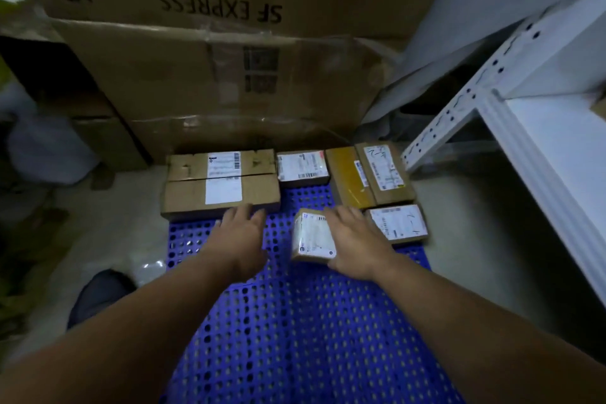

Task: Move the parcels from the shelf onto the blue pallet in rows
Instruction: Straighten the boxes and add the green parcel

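The right hand (355, 239) gripped a small parcel (313, 236) along its right side, thumb at the near corner. The parcel sat on the pallet (295, 321), in the second row. The left hand (242, 233) was flat, fingers straight, tips at the near edge of the long box (219, 184).

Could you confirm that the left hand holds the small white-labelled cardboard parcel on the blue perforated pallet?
Not quite: the head view shows the right hand holding the small white-labelled cardboard parcel on the blue perforated pallet; the left hand is empty.
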